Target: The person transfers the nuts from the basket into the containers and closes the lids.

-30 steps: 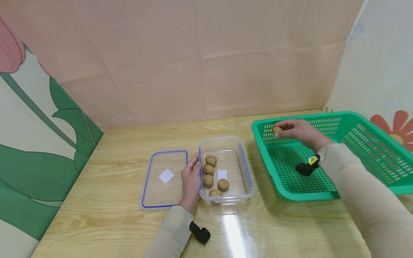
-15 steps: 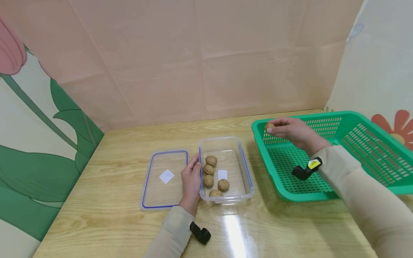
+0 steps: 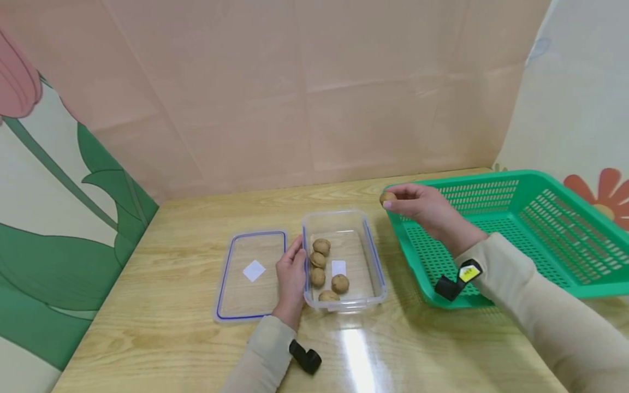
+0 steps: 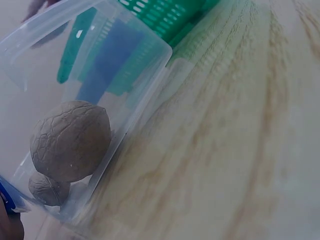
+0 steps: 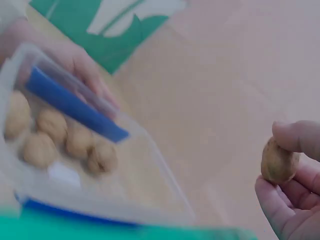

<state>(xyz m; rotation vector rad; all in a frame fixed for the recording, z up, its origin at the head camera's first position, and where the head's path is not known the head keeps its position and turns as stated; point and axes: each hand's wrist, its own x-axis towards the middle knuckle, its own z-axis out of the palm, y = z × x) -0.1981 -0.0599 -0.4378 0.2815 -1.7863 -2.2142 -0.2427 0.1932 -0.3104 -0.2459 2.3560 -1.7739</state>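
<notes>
My right hand (image 3: 432,214) pinches a walnut (image 3: 387,198) between thumb and fingers, above the left rim of the green basket (image 3: 422,289). In the right wrist view that walnut (image 5: 280,161) shows clearly at the fingertips. A clear plastic container (image 3: 366,240) with blue side clips stands left of the basket. Several walnuts (image 3: 318,259) lie inside it, most in a row along its left wall. My left hand (image 3: 291,275) rests along the container's left outer side, its fingers fairly straight against the wall. Two walnuts (image 4: 70,142) show through the container in the left wrist view.
The container's blue-edged lid (image 3: 265,245) lies flat to the left, partly beside my left hand, with a white paper square (image 3: 254,270) on it. Another white label (image 3: 338,267) is at the container's bottom. A pink backdrop (image 3: 304,98) rises behind the wooden table (image 3: 167,305).
My right hand has moved left with the walnut, from inside the basket's left end to above its rim. My left hand, the container and the lid have stayed in place.
</notes>
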